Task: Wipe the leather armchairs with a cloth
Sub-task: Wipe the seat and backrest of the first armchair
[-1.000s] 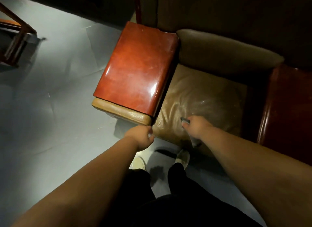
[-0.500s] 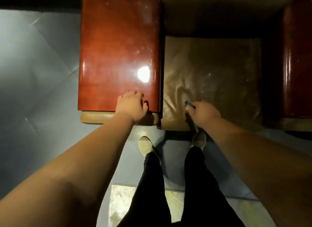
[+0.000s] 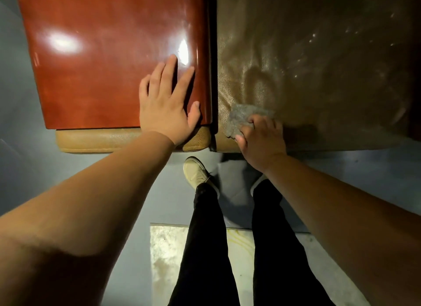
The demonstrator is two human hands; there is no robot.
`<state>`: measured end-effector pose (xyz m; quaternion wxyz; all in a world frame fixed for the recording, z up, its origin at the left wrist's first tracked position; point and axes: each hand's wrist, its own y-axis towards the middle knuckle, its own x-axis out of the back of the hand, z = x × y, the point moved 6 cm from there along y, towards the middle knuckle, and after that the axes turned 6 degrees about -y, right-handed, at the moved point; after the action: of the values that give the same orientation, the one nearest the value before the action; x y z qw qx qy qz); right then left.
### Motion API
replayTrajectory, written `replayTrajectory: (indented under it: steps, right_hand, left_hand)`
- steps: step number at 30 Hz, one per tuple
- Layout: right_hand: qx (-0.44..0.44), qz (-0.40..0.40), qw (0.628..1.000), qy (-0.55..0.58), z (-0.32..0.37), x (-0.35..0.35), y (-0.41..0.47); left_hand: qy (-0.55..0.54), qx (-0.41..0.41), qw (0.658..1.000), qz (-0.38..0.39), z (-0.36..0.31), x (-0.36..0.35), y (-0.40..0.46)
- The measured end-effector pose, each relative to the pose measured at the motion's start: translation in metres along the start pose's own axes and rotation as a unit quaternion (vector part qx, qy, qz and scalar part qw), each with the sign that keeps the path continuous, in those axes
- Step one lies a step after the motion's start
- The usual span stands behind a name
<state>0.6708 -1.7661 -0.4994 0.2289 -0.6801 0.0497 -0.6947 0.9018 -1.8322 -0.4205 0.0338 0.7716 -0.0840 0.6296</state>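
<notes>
At seat cushion [image 3: 319, 78] front corner, grey cloth [image 3: 241, 119] is clenched under right hand [image 3: 262, 141]; left hand [image 3: 166, 103], released flat on glossy armrest [image 3: 102, 62], braces; long overlapping strokes advised.

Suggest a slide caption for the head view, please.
Left hand flat on armrest; right hand presses cloth onto seat cushion.

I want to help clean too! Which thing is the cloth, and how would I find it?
Find the brown leather seat cushion beside the shiny red-brown armrest. At the cushion's near left corner, the right hand presses down a small lump: that is the cloth. It is grey and fuzzy, while everything around it is smooth and glossy.
</notes>
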Motion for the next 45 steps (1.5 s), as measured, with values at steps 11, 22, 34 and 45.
replayTrajectory:
  steps: [11,22,34,45]
  right_hand:
    - [0.098,-0.042,0.994,-0.021,0.008,-0.05,0.013]
    - [0.065,-0.066,0.996,-0.013,0.017,-0.034,0.06]
    - [0.073,-0.081,0.993,-0.035,-0.005,-0.026,0.099]
    - [0.237,-0.072,0.968,-0.043,0.005,-0.045,0.042]
  left_hand:
    - [0.01,-0.006,1.0,-0.025,0.0,-0.01,-0.002]
    - [0.012,-0.008,0.999,-0.034,0.002,-0.011,-0.003]
    - [0.013,-0.005,1.0,-0.024,-0.002,-0.012,-0.004]
    - [0.003,-0.017,0.999,-0.041,0.002,-0.013,-0.004]
